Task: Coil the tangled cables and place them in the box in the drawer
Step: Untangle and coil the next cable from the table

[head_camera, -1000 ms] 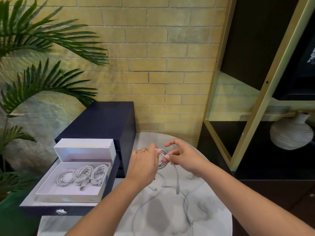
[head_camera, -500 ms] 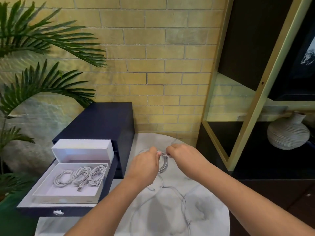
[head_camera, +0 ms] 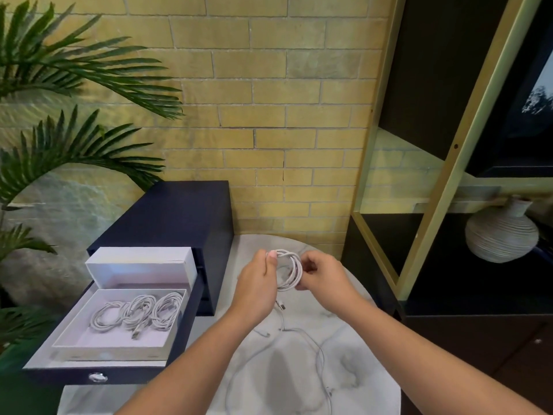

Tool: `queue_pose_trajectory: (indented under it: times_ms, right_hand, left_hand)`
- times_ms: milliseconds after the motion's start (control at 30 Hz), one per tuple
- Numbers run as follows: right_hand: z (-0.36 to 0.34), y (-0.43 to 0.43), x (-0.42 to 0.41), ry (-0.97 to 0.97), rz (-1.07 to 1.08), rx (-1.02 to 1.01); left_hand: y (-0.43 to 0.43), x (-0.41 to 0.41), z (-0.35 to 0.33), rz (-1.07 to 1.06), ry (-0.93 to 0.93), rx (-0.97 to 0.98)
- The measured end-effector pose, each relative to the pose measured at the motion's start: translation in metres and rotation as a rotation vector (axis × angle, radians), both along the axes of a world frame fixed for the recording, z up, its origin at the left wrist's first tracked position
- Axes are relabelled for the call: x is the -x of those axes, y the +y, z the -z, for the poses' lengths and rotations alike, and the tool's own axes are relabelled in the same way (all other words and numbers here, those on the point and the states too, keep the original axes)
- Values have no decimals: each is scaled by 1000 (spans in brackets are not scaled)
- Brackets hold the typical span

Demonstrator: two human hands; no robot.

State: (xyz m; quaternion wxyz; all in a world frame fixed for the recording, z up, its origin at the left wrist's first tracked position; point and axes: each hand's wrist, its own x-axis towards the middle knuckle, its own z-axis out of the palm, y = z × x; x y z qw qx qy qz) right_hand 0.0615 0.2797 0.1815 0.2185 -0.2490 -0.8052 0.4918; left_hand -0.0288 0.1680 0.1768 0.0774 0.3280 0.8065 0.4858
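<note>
**Three coiled cables (head_camera: 140, 313) boxed, a fourth mid-wind**

Right of the box (head_camera: 110, 354), which sits in the open drawer (head_camera: 59, 377) with those three side by side inside it, both hands hold a small white coil (head_camera: 289, 272) in the air. Its loose tail (head_camera: 281, 306) drops from the coil, connector showing, to the marble table (head_camera: 362, 351) right of the box, where it runs among other slack strands (head_camera: 321, 359).

That is the likely trouble. If the tail is crossed with those strands, the next wrap could drag them up or snag. A tug against a snag could pull the loops out of shape, and a slack pinch would let the springy loops fan open.

The left hand (head_camera: 257, 284) pinches the coil's top between thumb (head_camera: 272, 255) and curled fingers, closed tight on it. The right hand (head_camera: 324, 278) has its fingers (head_camera: 308, 266) curled round the coil's side away from the box, gripping the bundled loops.
</note>
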Motion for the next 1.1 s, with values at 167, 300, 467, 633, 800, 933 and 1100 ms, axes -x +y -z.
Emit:
queue_pose_trajectory:
  times_ms: [167, 300, 467, 633, 800, 933, 1100]
  right_hand:
    - [-7, -19, 1, 132, -51, 487]
    - [-6, -23, 3, 201, -49, 657]
    - [-4, -19, 6, 200, 1, 582]
    - [-6, -18, 8, 208, -51, 592]
    - [-5, -15, 8, 160, -99, 555]
    - [-6, -11, 7, 102, -136, 529]
    - [-5, -4, 3, 30, -173, 420]
  left_hand:
    - [0, 4, 3, -139, 116, 19]
    - [2, 8, 7, -127, 188, 104]
    - [4, 12, 18, -77, 249, 147]
    - [3, 17, 20, -37, 79, 8]
    - [3, 11, 9, -76, -119, -149]
    - [3, 13, 9, -70, -227, -182]
    - [3, 15, 8, 60, -584, -343]
